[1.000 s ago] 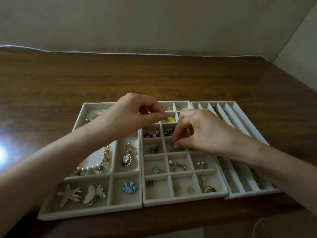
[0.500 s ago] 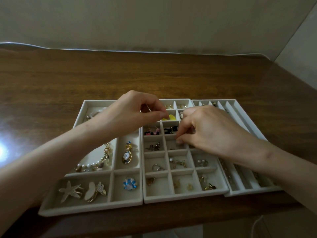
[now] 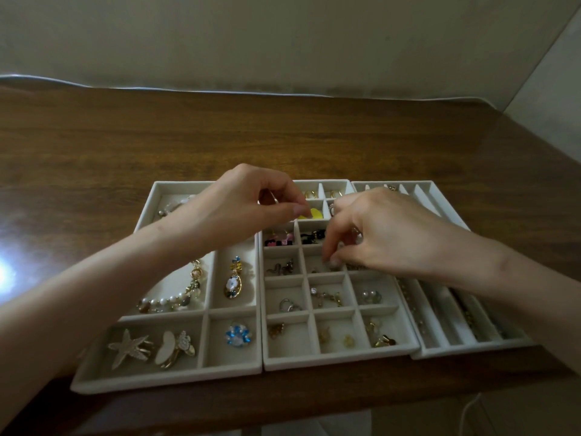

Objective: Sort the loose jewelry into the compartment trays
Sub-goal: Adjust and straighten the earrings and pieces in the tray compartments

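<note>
A brown wooden table (image 3: 283, 136) stands against a pale wall. Three white trays sit on it side by side, touching.

The left tray (image 3: 166, 380) has big boxes. A pearl bracelet (image 3: 169, 302) lies in one, a starfish clip (image 3: 127, 346) in the near corner box, and a blue flower piece (image 3: 238, 335) in the box beside it.

The middle tray (image 3: 339, 361) has many small boxes with little earrings and rings in them. A yellow piece (image 3: 314, 213) lies in a far box.

The right tray (image 3: 471, 350) has long thin slots with chains in them.

The left hand (image 3: 245, 206) hangs over the far end of the trays. Its thumb and finger meet at the tips. I cannot tell if they hold anything.

The right hand (image 3: 393, 234) reaches down into a small box in the middle tray. Its fingertips (image 3: 333, 262) come together there. I cannot tell if they have a piece.
</note>
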A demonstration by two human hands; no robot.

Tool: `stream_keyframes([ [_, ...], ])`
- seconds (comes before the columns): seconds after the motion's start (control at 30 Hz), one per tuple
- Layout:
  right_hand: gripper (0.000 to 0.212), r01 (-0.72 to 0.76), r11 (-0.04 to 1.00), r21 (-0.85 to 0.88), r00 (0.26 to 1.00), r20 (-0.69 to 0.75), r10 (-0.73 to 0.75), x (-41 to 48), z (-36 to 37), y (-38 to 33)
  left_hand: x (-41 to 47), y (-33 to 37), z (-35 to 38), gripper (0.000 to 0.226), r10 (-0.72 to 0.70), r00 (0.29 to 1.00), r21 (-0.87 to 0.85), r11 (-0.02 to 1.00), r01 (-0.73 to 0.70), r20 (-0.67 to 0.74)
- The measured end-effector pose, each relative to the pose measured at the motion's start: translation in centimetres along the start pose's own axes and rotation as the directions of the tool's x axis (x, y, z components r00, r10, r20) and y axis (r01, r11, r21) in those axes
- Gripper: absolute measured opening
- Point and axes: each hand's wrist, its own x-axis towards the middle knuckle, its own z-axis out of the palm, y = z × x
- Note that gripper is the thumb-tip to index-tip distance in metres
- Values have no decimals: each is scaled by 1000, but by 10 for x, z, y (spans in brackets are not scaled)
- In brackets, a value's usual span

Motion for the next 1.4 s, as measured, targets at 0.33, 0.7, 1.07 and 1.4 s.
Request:
stream_keyframes([
  [0.33, 8, -144, 897, 418, 989, 30, 145, 11, -5, 6, -1, -3, 5, 9, 86, 994, 139, 986, -95, 65],
  [0.7, 2, -259, 632, 730, 963, 148, 224, 15, -3, 16, -3, -5, 12, 18, 227, 974, 250, 942, -222, 10],
  [1.07, 1, -221, 654, 724, 975, 157, 156, 15, -3, 17, -4, 0, 11, 20, 234, 972, 251, 942, -221, -20],
  [1.4, 22, -345, 337, 876, 936, 350, 47, 13, -3, 20, 0, -2, 7, 14, 263, 964, 180, 947, -267, 44],
])
